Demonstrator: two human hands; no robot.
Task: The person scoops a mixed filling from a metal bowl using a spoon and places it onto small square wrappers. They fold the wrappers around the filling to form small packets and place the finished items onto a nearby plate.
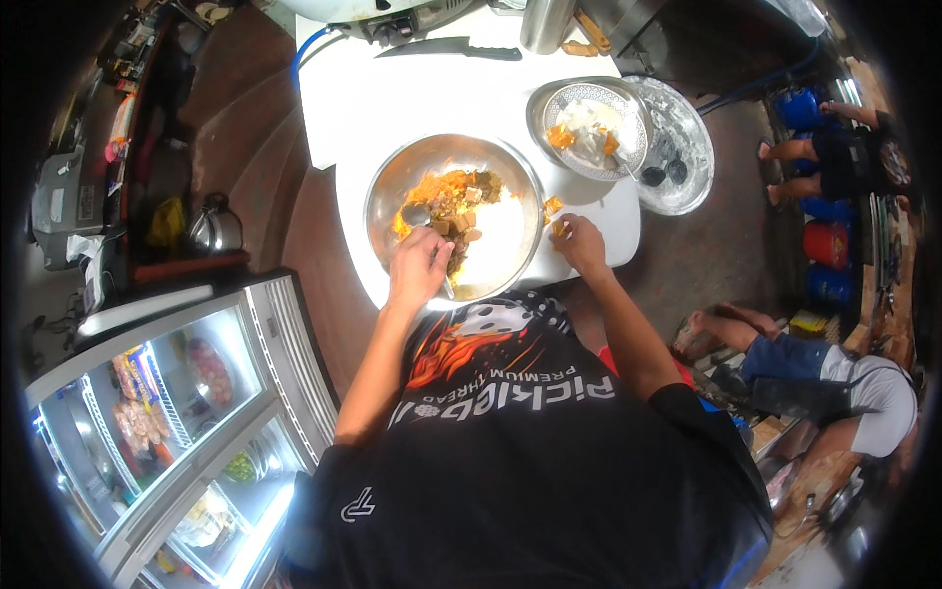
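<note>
A wide steel mixing bowl (379, 182) stands on the white table before me, with chopped orange and brown food (459, 204) and a pale white mass inside. My left hand (420, 263) reaches over its near left rim, fingers closed round a metal spoon (416, 214) whose rounded end rests on the food. Just right of the bowl, my right hand (583, 245) has its fingertips pinched on a small orange piece (558, 232). Another orange piece (552, 206) lies on the table by the bowl's rim. The fingers partly cover what they hold.
Right of the bowl sits a patterned plate (640, 128) with white and orange food, next to a large floury tray (687, 128). A knife (451, 47) lies at the back near a steel cylinder (546, 25). A lit glass-door fridge (270, 324) stands left; two people are at right.
</note>
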